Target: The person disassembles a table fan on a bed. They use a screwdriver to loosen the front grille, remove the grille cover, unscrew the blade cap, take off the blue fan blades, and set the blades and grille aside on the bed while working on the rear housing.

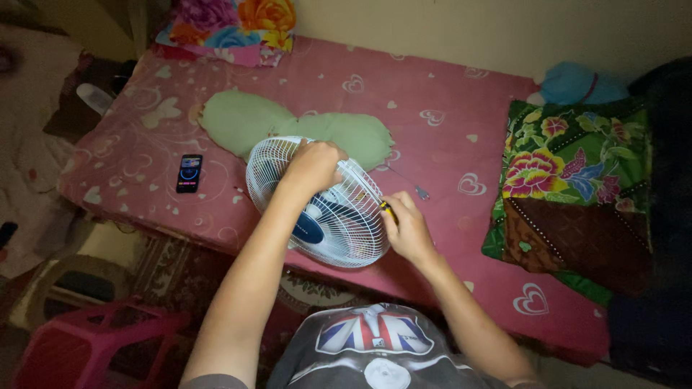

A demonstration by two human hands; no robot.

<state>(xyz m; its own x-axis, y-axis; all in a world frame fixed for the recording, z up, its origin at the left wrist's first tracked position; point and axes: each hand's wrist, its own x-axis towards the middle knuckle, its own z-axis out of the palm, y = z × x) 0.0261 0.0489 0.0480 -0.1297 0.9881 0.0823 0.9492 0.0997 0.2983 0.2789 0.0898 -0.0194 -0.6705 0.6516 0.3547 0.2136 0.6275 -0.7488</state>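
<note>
While it lies on the near edge of the bed, tilted with its face toward the person, the fan is gripped at its white wire guard by both hands. Its dark blue hub shows through the wires. The left hand lies over the top of the guard, fingers curled down and clamped on the rim. The right hand is at the guard's right edge, closed on a small tool with a yellow and black handle, whose tip meets the rim; what kind of tool it is cannot be told.

Just behind the fan, touching its far side, lies a pale green cushion shaped in rounded lobes. Near the right hand, a small metal piece with a thin wire rests on the pink sheet with its heart pattern. A phone with a lit screen lies well to the left of the fan. At the far left corner of the bed sits a bright flowered pillow; at the right side, a green flowered pillow, with a light blue soft toy behind it by the wall. On the floor at lower left stands a pink plastic stool.
</note>
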